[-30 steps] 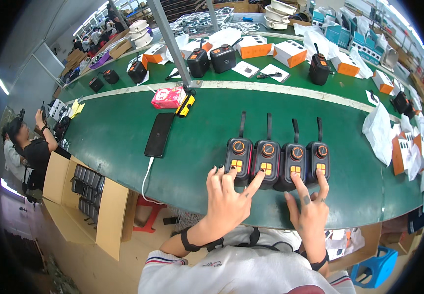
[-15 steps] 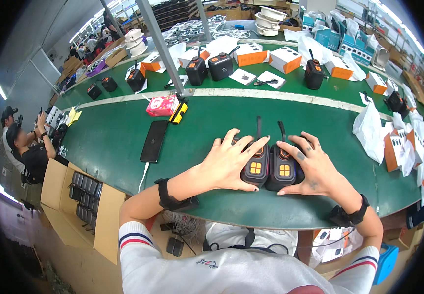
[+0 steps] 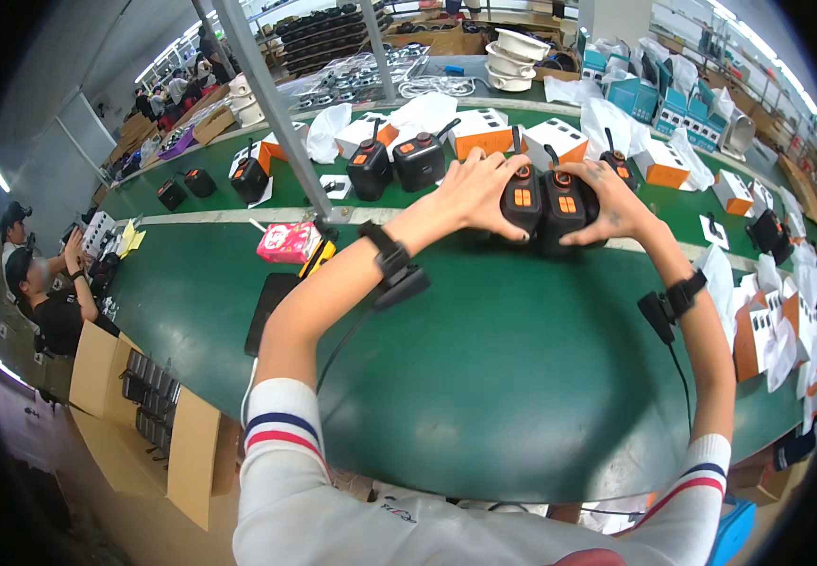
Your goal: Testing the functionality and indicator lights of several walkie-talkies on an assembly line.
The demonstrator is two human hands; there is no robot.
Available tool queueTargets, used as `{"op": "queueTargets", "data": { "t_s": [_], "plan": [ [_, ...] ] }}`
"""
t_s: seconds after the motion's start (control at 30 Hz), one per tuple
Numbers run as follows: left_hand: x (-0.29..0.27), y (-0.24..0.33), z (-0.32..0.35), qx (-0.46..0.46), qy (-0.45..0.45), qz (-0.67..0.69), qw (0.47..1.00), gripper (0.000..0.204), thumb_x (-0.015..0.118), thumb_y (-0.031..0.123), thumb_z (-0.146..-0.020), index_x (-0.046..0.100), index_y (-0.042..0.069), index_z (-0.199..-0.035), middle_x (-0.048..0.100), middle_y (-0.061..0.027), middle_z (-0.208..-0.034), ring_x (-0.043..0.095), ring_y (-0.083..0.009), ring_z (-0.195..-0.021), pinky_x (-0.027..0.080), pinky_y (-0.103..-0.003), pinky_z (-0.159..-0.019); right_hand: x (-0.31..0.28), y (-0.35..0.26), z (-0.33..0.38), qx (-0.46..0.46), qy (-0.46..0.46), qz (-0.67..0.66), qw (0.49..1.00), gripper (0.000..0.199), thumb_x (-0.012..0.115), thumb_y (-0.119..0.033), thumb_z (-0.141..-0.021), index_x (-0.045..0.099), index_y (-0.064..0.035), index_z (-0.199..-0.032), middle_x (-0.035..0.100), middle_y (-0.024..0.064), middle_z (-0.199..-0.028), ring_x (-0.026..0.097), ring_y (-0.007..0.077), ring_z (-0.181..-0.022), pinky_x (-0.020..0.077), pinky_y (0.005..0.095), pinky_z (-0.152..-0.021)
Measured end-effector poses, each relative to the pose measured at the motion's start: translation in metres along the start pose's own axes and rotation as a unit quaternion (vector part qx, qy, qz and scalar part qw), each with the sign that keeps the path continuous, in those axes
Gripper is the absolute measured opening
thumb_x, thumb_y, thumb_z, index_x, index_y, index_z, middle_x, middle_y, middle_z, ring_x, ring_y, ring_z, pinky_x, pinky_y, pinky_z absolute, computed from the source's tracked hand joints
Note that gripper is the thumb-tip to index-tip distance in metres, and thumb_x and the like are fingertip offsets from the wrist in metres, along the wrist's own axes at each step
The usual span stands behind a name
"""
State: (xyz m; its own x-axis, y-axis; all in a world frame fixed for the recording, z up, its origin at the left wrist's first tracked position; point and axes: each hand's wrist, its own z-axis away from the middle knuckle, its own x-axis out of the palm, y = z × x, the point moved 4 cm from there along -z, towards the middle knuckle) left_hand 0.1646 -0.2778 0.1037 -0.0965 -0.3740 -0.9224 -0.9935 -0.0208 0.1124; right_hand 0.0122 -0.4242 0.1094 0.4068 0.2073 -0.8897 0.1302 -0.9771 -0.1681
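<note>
Two black box-shaped devices with orange buttons and upright straps are pressed side by side, over the pale strip that runs along the green table. My left hand [image 3: 473,196] is closed round the outer side of the left black device [image 3: 522,200], thumb at its lower front. My right hand [image 3: 616,203] grips the right black device [image 3: 561,206] the same way. Just beyond my hands stand similar devices: one black device [image 3: 369,172] beside a wider one [image 3: 420,165], and another [image 3: 620,168] partly hidden behind my right hand.
White-and-orange boxes [image 3: 557,141] line the far side. A metal post [image 3: 281,123] rises left of my hands. Near my left forearm lie a pink packet [image 3: 286,242] and a partly covered phone [image 3: 267,307]. An open carton [image 3: 191,472] of black devices stands lower left; two people are beyond it.
Both hands have carried the two black devices away from me, from the near part of the table to the pale strip. My left forearm now covers part of the phone.
</note>
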Motion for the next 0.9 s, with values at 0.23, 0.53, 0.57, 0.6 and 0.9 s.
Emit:
{"op": "queueTargets", "data": {
  "t_s": [0.23,0.53,0.57,0.6,0.9],
  "plan": [
    [0.033,-0.075,-0.062,0.015,0.030,-0.064,0.997,0.097,0.079,0.055,-0.049,0.045,0.016,-0.131,0.057,-0.0142,-0.117,0.053,-0.0373,-0.104,0.049,-0.047,-0.083,0.035,0.069,-0.052,0.054,-0.002,-0.011,0.998,0.092,0.082,-0.047,-0.050,0.049,-0.0062,-0.125,0.054,0.0184,-0.119,0.047,0.0400,-0.111,0.0293,0.0458,-0.104],
    [0.018,-0.091,-0.047,-0.033,0.006,-0.030,0.999,0.118,0.076,0.069,-0.049,0.029,0.019,-0.144,0.024,-0.0246,-0.146,0.013,-0.0457,-0.138,0.013,-0.066,-0.106,0.019,0.049,-0.070,0.082,-0.002,0.186,0.979,0.099,0.077,-0.058,-0.060,0.039,-0.0089,-0.137,0.040,0.0156,-0.139,0.034,0.0401,-0.130,0.0274,0.0512,-0.106],
    [0.007,-0.104,-0.036,-0.064,-0.003,-0.050,0.997,0.117,0.077,0.067,-0.050,0.029,0.018,-0.144,0.024,-0.0256,-0.146,0.015,-0.0456,-0.137,0.015,-0.067,-0.105,0.022,0.039,-0.081,0.058,0.016,0.166,0.984,0.092,0.073,-0.057,-0.067,0.038,-0.0087,-0.138,0.038,0.0167,-0.140,0.034,0.0397,-0.130,0.0279,0.0520,-0.105],
    [-0.007,-0.118,-0.024,-0.093,-0.010,-0.068,0.993,0.116,0.078,0.064,-0.050,0.029,0.018,-0.144,0.025,-0.0266,-0.145,0.018,-0.0455,-0.137,0.018,-0.067,-0.104,0.026,0.021,-0.093,0.034,0.004,0.159,0.987,0.086,0.071,-0.053,-0.071,0.039,-0.0085,-0.137,0.041,0.0205,-0.137,0.036,0.0401,-0.129,0.0311,0.0521,-0.103],
    [0.011,-0.224,0.060,-0.234,0.124,0.093,0.960,0.061,0.068,0.018,-0.064,0.051,0.013,-0.123,0.062,-0.0251,-0.101,0.060,-0.0411,-0.096,0.049,-0.045,-0.087,0.164,-0.022,-0.215,0.207,-0.042,0.042,0.977,0.071,0.078,-0.047,-0.063,0.052,-0.0215,-0.125,0.054,0.0278,-0.115,0.050,0.0446,-0.112,0.0450,0.0503,-0.090]
  ]
}}
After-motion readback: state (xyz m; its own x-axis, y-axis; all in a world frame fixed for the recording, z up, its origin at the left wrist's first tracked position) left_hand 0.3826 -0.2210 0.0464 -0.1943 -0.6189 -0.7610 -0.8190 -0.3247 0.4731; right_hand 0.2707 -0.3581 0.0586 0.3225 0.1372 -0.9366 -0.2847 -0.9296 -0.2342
